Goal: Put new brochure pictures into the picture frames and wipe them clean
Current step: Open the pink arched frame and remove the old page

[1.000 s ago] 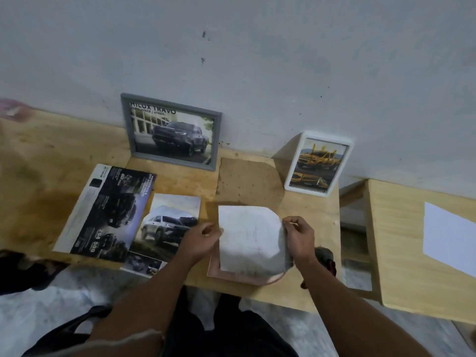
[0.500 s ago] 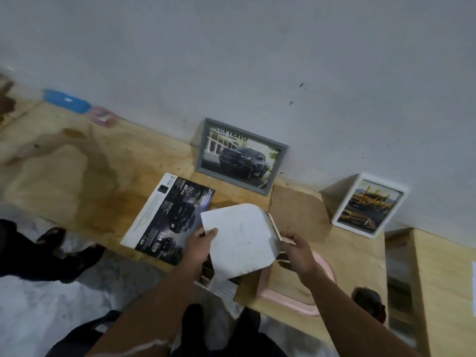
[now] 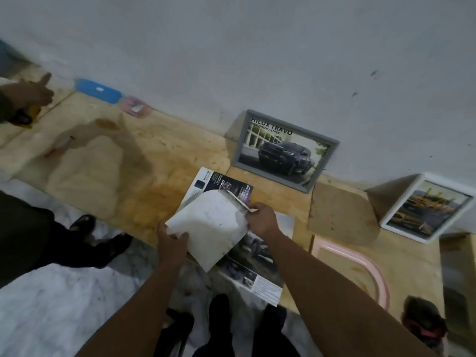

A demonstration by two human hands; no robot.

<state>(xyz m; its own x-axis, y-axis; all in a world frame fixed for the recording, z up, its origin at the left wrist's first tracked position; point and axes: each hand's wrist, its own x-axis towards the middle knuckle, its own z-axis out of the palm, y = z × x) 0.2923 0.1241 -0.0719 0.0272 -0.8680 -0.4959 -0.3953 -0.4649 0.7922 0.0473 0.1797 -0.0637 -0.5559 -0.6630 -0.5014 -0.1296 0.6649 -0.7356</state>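
Holding the white sheet point(image 3: 211, 225) over the bench's front edge, left hand point(image 3: 172, 243) and right hand point(image 3: 261, 219) each pinching a side, clearing the pink frame point(image 3: 360, 264) for a brochure picture.

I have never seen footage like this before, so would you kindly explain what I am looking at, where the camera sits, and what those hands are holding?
There is no machine here: a person wears one camera on the head, looking down at their own bare hands. The left hand and right hand together hold a white sheet above car brochures lying on a wooden table. A grey picture frame showing a dark truck and a white picture frame showing a yellow vehicle lean against the wall. A pink frame lies flat and empty beside a brown backing board. Another person's hand shows at far left.
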